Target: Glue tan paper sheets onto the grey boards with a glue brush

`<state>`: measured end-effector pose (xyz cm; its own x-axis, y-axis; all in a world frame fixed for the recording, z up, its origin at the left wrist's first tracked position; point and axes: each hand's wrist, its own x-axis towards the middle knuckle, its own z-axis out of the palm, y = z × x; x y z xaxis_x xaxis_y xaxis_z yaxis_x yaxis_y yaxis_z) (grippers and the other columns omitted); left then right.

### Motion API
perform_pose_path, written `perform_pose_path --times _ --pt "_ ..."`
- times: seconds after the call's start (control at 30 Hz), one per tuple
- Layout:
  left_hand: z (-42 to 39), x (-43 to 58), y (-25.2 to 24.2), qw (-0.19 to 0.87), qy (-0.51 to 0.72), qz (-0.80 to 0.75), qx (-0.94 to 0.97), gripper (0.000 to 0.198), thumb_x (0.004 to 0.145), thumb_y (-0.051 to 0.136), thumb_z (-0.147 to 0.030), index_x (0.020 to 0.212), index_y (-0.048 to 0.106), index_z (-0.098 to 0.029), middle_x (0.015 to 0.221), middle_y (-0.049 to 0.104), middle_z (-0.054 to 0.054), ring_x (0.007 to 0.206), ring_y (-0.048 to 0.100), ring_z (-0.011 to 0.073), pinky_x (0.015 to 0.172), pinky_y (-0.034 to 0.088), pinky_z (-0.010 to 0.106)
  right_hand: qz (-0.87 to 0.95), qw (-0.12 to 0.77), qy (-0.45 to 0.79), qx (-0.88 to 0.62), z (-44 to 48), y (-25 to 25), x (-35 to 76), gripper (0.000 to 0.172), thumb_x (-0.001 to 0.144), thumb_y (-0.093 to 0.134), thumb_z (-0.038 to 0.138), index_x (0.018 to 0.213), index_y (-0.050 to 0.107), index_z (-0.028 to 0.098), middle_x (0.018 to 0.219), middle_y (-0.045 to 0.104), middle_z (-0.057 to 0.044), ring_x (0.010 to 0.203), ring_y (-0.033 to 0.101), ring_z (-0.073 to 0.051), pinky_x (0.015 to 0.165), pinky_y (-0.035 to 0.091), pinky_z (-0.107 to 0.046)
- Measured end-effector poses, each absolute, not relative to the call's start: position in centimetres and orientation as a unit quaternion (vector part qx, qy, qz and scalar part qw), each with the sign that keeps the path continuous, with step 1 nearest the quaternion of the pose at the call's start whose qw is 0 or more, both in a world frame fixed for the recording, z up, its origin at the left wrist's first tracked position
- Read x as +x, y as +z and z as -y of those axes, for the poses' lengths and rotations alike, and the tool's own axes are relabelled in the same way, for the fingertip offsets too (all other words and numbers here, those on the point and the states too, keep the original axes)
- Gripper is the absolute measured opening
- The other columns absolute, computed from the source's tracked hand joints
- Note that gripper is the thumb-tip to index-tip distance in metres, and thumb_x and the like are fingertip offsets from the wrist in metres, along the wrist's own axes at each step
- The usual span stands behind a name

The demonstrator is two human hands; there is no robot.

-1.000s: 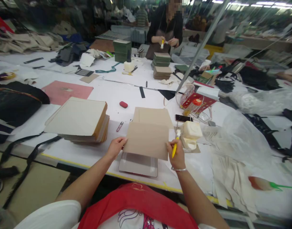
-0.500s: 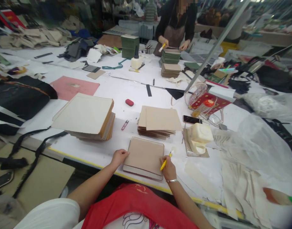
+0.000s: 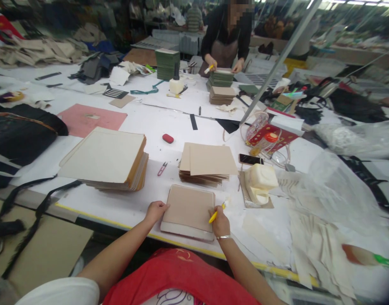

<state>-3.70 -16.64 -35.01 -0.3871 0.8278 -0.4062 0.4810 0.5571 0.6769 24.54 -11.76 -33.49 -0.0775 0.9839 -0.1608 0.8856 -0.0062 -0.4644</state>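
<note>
A tan sheet (image 3: 190, 206) lies on a small pile of pale boards near the table's front edge. My left hand (image 3: 156, 211) pinches the sheet's left edge, its fingers pressed together. At the right edge, my right hand (image 3: 221, 221) is closed around a yellow brush (image 3: 217, 212), with its fingertips touching the sheet. The brush's pale tip points up and away to the right. Behind the sheet stands a stack of tan boards (image 3: 213, 159). A taller stack of whitish boards (image 3: 107, 156) is at the left.
Pink snips (image 3: 162, 168) and a red case (image 3: 168, 138) lie beyond the hands. A glue container (image 3: 260, 177) and a phone (image 3: 250, 159) are at the right. Across the table a person (image 3: 227, 42) holds a brush over green stacks (image 3: 221, 78). Clear plastic (image 3: 340, 182) covers the far right.
The view has shifted slightly, so most things appear further left. Both hands keep their places at the sheet's edges, and the yellow brush is tilted a little flatter.
</note>
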Motion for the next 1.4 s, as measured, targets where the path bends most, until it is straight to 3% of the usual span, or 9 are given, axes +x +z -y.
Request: perform_pose_path --times 0.33,0.8,1.4 --pt "16.3 -4.0 -35.7 0.375 0.207 -0.800 0.421 0.034 0.065 0.054 -0.048 0.055 0.059 -0.016 0.054 0.058 0.000 0.054 0.051 0.0132 0.050 0.033 0.021 0.668 0.067 0.240 -0.701 11.4 -32.9 24.5 0.016 0.084 0.043 0.035 0.090 0.041 0.020 0.058 0.050 0.003 0.051 0.046 -0.011 0.048 0.022 -0.020" --pt "15.7 -4.2 -34.9 0.377 0.166 -0.816 0.405 0.029 0.063 0.059 -0.044 0.059 0.061 -0.015 0.058 0.060 0.001 0.055 0.052 0.0125 0.050 0.034 0.022 0.673 0.046 0.242 -0.697 10.9 -32.5 24.4 0.028 0.084 0.040 0.042 0.097 0.041 0.018 0.059 0.048 0.000 0.053 0.046 -0.015 0.051 0.025 -0.025" --pt "15.7 -4.2 -34.9 0.369 0.126 -0.799 0.458 0.036 0.064 0.054 -0.051 0.056 0.059 -0.016 0.056 0.060 0.001 0.057 0.054 0.0151 0.051 0.032 0.022 0.655 0.005 0.249 -0.714 10.7 -32.0 24.6 0.023 0.084 0.044 0.040 0.096 0.040 0.020 0.069 0.059 -0.001 0.062 0.056 -0.014 0.051 0.026 -0.021"
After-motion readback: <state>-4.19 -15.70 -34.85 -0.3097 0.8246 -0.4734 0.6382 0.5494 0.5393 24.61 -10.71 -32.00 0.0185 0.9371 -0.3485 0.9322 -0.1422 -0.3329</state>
